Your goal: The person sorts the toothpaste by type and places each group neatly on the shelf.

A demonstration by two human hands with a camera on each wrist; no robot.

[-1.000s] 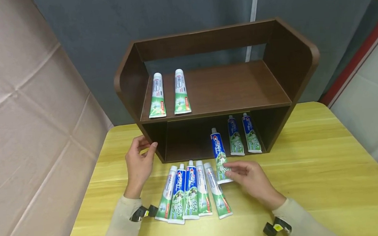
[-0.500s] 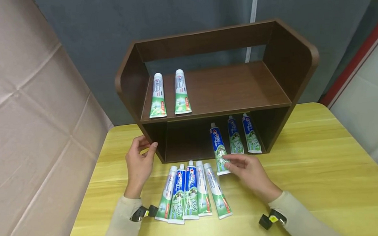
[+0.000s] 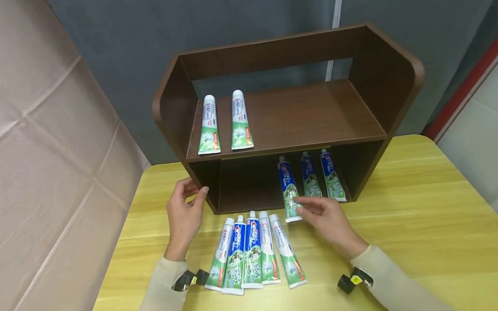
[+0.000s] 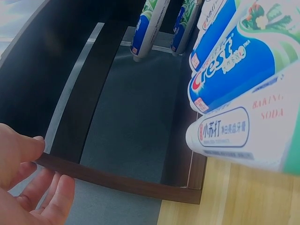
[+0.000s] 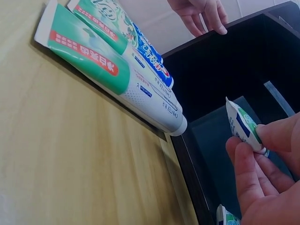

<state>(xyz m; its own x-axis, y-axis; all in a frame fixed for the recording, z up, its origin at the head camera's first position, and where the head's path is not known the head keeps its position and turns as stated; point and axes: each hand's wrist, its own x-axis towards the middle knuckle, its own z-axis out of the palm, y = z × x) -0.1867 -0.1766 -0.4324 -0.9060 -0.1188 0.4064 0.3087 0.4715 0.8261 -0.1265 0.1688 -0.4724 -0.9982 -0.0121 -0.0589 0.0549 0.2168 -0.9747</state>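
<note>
My right hand [image 3: 332, 223] pinches the bottom end of a blue and green toothpaste tube [image 3: 288, 186] between thumb and fingers. Its capped end points into the lower compartment of the brown shelf [image 3: 274, 150]. To its right, two matching toothpaste tubes [image 3: 332, 176] lie in that compartment. In the left wrist view, my left hand [image 4: 35, 183] holds the front edge of the shelf's side panel between thumb and fingers. Several toothpaste tubes [image 3: 251, 256], blue-green and white-green mixed, lie side by side on the table in front of the shelf.
Two white and green toothpaste tubes [image 3: 240, 122] lie at the left of the upper shelf board. A wooden table [image 3: 431, 220] carries everything. Dark grey cloth [image 3: 256, 10] hangs behind, and a pale padded wall [image 3: 46, 165] stands at the left.
My right hand has moved forward with the pinched toothpaste tube, whose capped end now reaches deeper into the lower compartment. The left hand has stayed at the side panel.
</note>
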